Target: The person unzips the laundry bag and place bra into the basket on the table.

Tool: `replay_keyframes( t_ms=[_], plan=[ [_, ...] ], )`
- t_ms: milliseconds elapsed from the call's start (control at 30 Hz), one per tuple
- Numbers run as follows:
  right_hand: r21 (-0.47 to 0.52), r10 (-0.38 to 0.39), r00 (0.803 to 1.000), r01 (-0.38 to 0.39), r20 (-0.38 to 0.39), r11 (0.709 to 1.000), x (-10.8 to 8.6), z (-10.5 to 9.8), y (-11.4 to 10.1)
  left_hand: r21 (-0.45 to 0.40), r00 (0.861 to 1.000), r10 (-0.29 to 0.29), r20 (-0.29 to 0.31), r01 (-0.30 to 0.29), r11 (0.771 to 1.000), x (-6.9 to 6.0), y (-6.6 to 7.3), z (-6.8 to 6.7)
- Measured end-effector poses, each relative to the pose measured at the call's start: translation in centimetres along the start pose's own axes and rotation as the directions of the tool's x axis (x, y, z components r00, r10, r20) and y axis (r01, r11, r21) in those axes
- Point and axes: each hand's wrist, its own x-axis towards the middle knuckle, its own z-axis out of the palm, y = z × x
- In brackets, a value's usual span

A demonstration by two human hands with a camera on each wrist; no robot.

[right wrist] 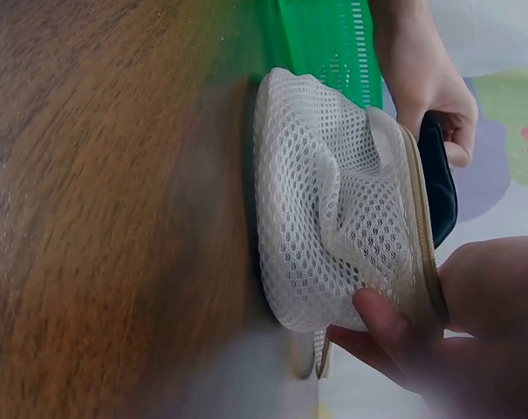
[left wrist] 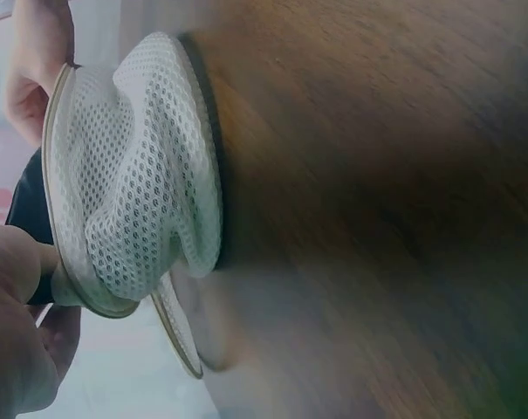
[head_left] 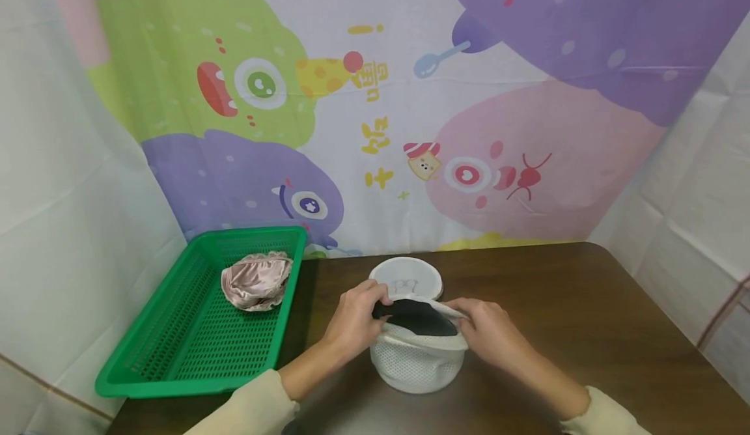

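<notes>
A round white mesh laundry bag [head_left: 416,364] stands on the table with its zip-edged mouth facing up. Its round lid [head_left: 405,271] lies folded back behind it. A smooth black garment [head_left: 420,318] sits in the mouth, partly above the rim; the rest is hidden inside, and its exact kind is unclear. My left hand [head_left: 356,312] pinches the black garment at the left side of the rim. On the opposite side, my right hand [head_left: 491,332] grips the bag's rim, with fingers [right wrist: 381,314] against the outer mesh and the thumb side at the mouth.
To the left, a green plastic basket [head_left: 285,331] holds a crumpled pink satin garment [head_left: 258,282] with a ruffled edge. The brown wooden table [head_left: 562,305] stretches off to the right. A printed cartoon curtain [head_left: 375,213] hangs behind it, with white cloth [head_left: 64,181] at the sides.
</notes>
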Motion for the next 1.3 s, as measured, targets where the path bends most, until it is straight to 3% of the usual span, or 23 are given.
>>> replay_keyframes(
  t_ms=[200,400,633,800,867,967,1100,1200,1300],
  plan=[
    [-0.004,-0.005,1.000,0.005,-0.004,1.000,-0.1,0.0,0.1,-0.011,1.000,-0.013,-0.008,0.013,1.000,-0.1,-0.4,-0.1],
    [0.002,-0.015,1.000,0.015,-0.007,1.000,-0.1,0.1,-0.1,-0.042,0.994,-0.015,0.104,0.019,0.999,0.2,-0.4,-0.2],
    [-0.006,-0.019,1.000,0.019,-0.012,1.000,-0.1,0.2,-0.3,-0.052,0.970,-0.027,0.241,0.040,0.998,0.7,-0.1,0.2],
    [-0.004,-0.018,1.000,0.018,-0.010,1.000,-0.1,0.2,-0.4,-0.046,0.955,-0.038,0.295,0.054,0.998,0.8,0.2,0.5],
    [-0.005,-0.018,1.000,0.018,-0.008,1.000,-0.1,0.3,-0.4,-0.013,0.953,-0.022,0.302,0.027,1.000,0.8,0.3,0.6],
    [-0.012,-0.021,1.000,0.021,-0.008,1.000,-0.1,0.3,-0.5,0.093,0.949,0.029,0.315,-0.061,0.994,0.9,0.5,0.8],
    [-0.017,-0.025,1.000,0.025,-0.007,1.000,-0.1,0.4,-0.5,0.260,0.939,0.092,0.332,-0.185,0.948,1.0,0.9,1.0],
    [-0.015,-0.020,1.000,0.020,-0.002,1.000,0.0,0.4,-0.5,0.319,0.938,0.107,0.331,-0.218,0.922,1.0,1.2,1.2],
    [-0.008,-0.015,1.000,0.015,0.001,1.000,0.0,0.4,-0.5,0.332,0.941,0.111,0.321,-0.221,0.917,1.0,1.2,1.3]
  ],
)
